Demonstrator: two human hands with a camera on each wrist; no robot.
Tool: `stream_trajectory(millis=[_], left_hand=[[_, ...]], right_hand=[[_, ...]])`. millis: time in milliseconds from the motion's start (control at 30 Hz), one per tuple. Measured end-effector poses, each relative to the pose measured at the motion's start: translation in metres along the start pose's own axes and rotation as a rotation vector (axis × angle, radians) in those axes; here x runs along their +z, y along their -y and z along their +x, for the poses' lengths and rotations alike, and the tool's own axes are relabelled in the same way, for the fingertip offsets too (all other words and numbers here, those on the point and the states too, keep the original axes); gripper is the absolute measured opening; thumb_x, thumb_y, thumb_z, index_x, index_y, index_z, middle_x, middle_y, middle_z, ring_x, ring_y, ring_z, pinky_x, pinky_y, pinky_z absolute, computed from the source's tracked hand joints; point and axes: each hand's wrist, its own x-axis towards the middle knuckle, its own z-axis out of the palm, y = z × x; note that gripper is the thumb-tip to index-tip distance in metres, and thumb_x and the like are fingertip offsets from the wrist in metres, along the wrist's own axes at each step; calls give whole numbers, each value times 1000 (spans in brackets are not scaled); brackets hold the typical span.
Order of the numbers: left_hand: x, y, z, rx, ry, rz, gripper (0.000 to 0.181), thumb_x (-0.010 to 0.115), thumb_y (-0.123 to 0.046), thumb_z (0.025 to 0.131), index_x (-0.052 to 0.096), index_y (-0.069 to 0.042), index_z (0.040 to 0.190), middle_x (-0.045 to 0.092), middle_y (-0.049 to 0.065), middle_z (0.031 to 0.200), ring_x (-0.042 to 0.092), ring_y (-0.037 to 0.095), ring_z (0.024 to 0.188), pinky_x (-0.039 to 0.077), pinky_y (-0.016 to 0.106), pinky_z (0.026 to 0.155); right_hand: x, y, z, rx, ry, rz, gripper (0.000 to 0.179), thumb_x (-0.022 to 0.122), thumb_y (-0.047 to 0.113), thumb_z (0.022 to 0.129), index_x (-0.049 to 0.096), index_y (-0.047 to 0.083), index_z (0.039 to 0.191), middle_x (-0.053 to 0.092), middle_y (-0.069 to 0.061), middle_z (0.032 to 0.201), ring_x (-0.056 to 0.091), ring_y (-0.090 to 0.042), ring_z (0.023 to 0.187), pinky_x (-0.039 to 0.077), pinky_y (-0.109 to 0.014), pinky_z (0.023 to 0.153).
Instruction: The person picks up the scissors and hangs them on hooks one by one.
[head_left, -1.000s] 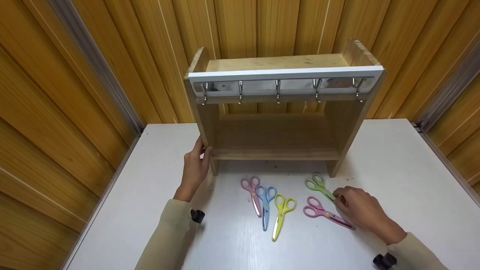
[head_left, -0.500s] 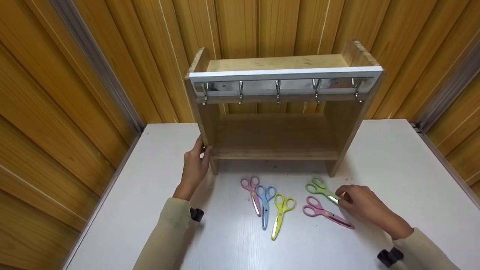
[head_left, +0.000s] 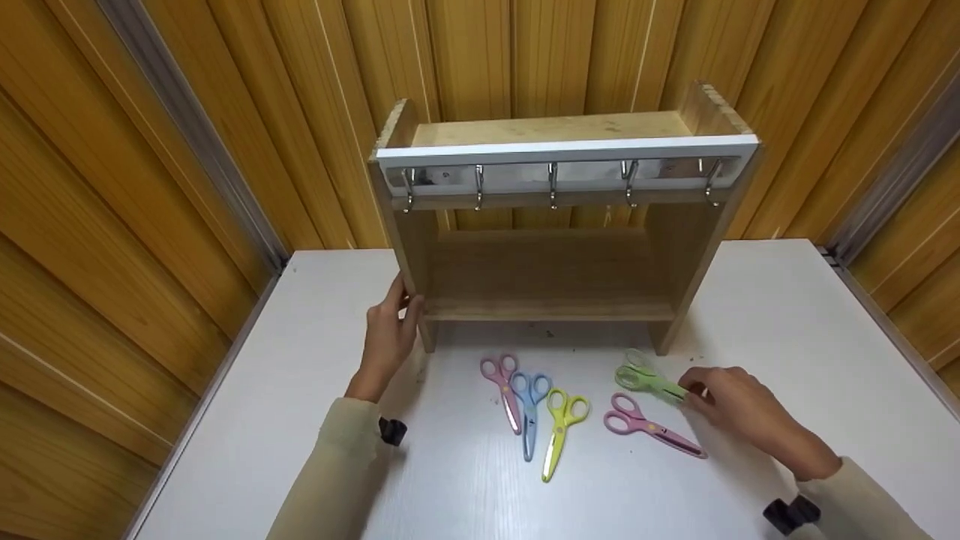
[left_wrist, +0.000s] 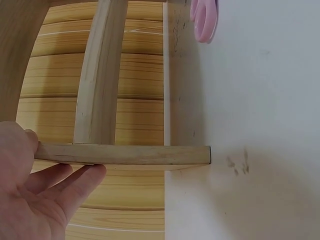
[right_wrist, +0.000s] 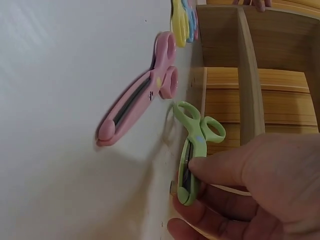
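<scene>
My left hand (head_left: 386, 337) grips the left side panel of a wooden shelf rack (head_left: 551, 311), thumb on the front edge and fingers behind it. With thumb and fingers, my right hand (head_left: 739, 401) pinches green scissors (right_wrist: 197, 142) by the blade end, their handle loops pointing away from the hand. Pink scissors (head_left: 652, 425) lie on the table just in front of the green pair. Further left lie another pink pair of scissors (head_left: 504, 386), blue scissors (head_left: 531, 412) and yellow scissors (head_left: 559, 431), handles toward the rack and blades toward me.
Along the rack's upper front runs a white rail (head_left: 570, 150) with several metal hooks (head_left: 553, 187). The white table (head_left: 465, 495) meets wood-panelled walls (head_left: 135, 225) at the back and sides. Small dark marks dot the table near the rack's feet.
The green scissors have shifted slightly right and turned in my right hand, which has moved a little right. My left hand stays on the rack's side panel.
</scene>
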Motion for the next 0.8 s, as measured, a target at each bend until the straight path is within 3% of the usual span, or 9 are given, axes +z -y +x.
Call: stream_trajectory(millis=[300,567,800], left_hand=[[1,1,1,-34,-12,14,59,57,-11,106,34,-10,160,55,12,150,67,28,120,59,39,94],[1,3,-1,-40,-27,-20,54,57,-13,107,39,-13,158,61,15,143,69,32,116,62,42,86],[2,4,-2,-18,-38,12,54,56,-13,107,40,-12,158,63,16,139,70,32,113,64,40,81]], right_hand=[[-19,5,-6,28,-116,-18,13,76,1,89,77,5,102,74,-3,89,62,-13,74,49,-27,59],[-37,8,-10,-72,-337,-5,19,80,-4,84,75,7,98,72,3,84,62,-9,71,53,-24,57],[-45,11,-10,-176,-516,10,30,83,-11,78,74,7,100,72,3,88,59,-3,73,48,-8,60]])
